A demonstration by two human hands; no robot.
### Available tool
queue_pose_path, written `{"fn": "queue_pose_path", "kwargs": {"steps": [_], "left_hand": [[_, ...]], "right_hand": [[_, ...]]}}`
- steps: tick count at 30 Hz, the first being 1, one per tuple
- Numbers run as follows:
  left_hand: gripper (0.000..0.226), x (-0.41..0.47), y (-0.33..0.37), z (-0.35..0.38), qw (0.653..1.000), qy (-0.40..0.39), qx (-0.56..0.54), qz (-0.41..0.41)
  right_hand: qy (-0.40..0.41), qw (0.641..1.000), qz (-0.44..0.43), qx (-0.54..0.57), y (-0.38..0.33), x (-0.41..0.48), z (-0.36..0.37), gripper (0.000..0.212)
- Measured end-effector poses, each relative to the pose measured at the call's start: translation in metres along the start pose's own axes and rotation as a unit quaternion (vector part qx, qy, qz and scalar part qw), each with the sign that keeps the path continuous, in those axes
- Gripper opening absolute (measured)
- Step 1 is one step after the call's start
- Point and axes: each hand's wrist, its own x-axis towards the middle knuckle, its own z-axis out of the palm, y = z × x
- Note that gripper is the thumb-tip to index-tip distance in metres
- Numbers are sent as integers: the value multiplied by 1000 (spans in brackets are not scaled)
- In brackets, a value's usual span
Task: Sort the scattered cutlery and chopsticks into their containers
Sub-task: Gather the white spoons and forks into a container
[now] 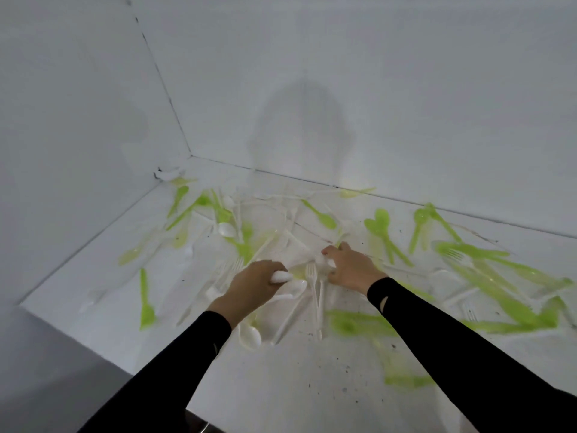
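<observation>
- Left hand (256,284) grips white spoons (285,278); right hand (351,270) is curled on the table (281,389) — hold unclear.
- Green cutlery (379,223) lies scattered and no containers are visible — sorting looks barely begun.

- The table (281,385) sat in a corner, with walls (406,89) at 9 and 12 o'clock.
- The left hand (256,282), a spoon (282,276) in it, was at 9 o'clock from the right hand (349,270).
- A fork (310,273) lay between them.
- Two spoons (379,225) lay at 2 o'clock.
</observation>
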Motion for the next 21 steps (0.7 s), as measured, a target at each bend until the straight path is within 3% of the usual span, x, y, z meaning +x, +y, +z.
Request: {"fn": "queue_pose_path", "kwargs": {"steps": [4, 7, 10, 15, 18, 21], "left_hand": [[33, 6, 7, 20, 996, -32, 81, -17], [32, 17, 10, 27, 994, -59, 94, -6], [28, 28, 10, 27, 996, -51, 73, 10], [25, 41, 10, 3, 992, 79, -88, 34], [14, 39, 16, -29, 972, 132, -176, 80], [10, 26, 23, -62, 946, 188, -251, 77]], "right_hand": [[21, 999, 20, 14, 10, -1, 3, 53], [52, 998, 15, 13, 19, -6, 3, 39], [94, 988, 24, 122, 25, -11, -3, 28], [225, 888, 7, 401, 15, -26, -49, 18], [258, 850, -23, 459, -1, -33, -77, 22], [275, 841, -43, 463, -21, -33, -88, 28]]}}
